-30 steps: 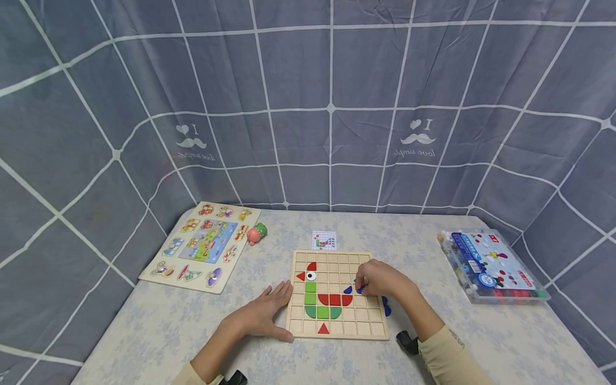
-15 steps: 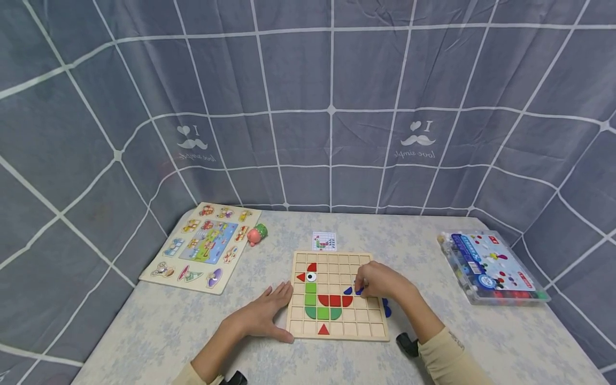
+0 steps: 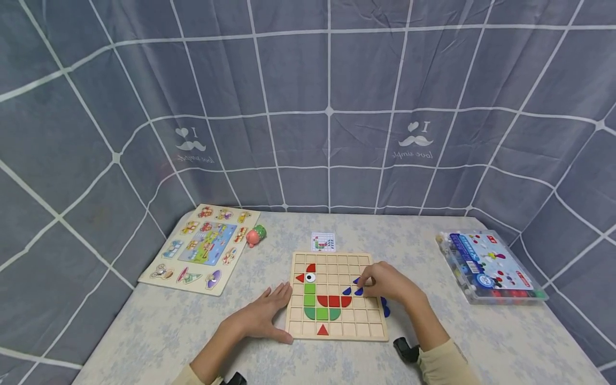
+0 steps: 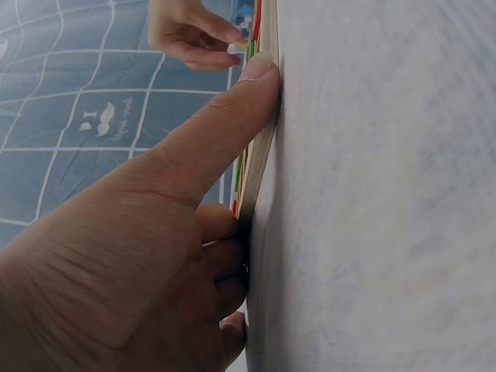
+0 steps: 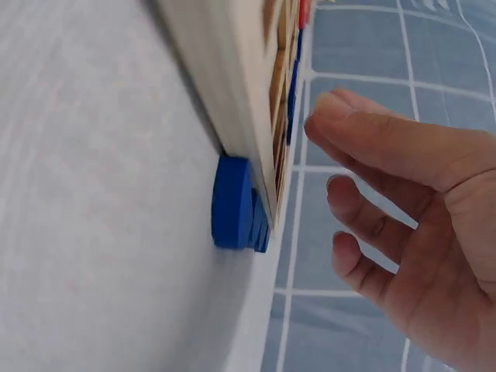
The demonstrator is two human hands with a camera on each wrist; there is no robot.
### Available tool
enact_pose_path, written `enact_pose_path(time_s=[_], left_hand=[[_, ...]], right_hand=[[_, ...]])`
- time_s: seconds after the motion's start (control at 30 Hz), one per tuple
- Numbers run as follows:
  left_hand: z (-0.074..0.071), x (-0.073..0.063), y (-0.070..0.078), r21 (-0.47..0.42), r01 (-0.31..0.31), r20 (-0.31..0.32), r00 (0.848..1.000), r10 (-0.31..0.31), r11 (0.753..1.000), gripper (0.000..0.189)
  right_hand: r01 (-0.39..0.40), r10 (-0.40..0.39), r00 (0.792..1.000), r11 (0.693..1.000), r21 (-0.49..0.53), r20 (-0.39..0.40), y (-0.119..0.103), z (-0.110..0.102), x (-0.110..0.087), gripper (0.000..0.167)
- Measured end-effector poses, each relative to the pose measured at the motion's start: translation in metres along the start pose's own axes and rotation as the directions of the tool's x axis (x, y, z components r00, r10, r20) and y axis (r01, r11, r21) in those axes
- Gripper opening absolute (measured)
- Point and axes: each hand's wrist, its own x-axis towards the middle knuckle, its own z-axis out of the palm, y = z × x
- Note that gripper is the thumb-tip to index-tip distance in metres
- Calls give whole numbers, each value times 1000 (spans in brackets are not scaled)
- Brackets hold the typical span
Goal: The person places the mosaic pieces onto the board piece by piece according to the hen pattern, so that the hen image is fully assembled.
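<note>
A wooden grid board [image 3: 363,328] lies on the table with red, green and blue pieces forming a bird shape. My left hand [image 3: 260,315] rests beside its left edge, thumb [image 4: 225,124] against the board's side. My right hand [image 3: 389,280] hovers over the right part, thumb and forefinger close together, other fingers loosely bent. No piece shows between its fingertips in the right wrist view. Near those fingertips lie a blue piece [image 3: 347,291], another blue piece [image 3: 359,292] and a partly covered blue piece [image 3: 356,280].
More blue pieces [image 3: 385,307] lie against the board's right edge. A small pattern card [image 3: 323,241] is behind the board. To the left are a picture puzzle [image 3: 168,262] and a pink-and-green toy [image 3: 256,235]; a clear plastic box [image 3: 491,267] stands at right.
My right hand has lifted slightly away from the blue pieces and its fingertips uncover more of them. My left hand stays in place.
</note>
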Motion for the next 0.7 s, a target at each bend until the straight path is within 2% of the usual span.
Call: enact_pose_path(time_s=[0.1, 0.33, 0.4, 0.57, 0.7], left_hand=[[0, 0, 0, -1, -5, 1, 1000, 5, 1000, 114], [1, 0, 0, -3, -11, -1, 1000, 11, 1000, 114], [0, 0, 0, -6, -11, -2, 1000, 11, 1000, 115], [0, 0, -2, -3, -13, -3, 1000, 13, 1000, 115], [0, 1, -2, 1, -10, 1, 1000, 10, 1000, 115]], right_hand=[[-44, 45, 999, 999, 20, -28, 7, -4, -3, 11], [-65, 63, 995, 998, -22, -83, 27, -14, -7, 13], [-97, 94, 991, 995, -25, -93, 31, -14, -7, 15], [-174, 172, 979, 985, -13, -112, 37, -9, -5, 23], [-169, 167, 979, 985, -12, -120, 40, -3, -2, 28]])
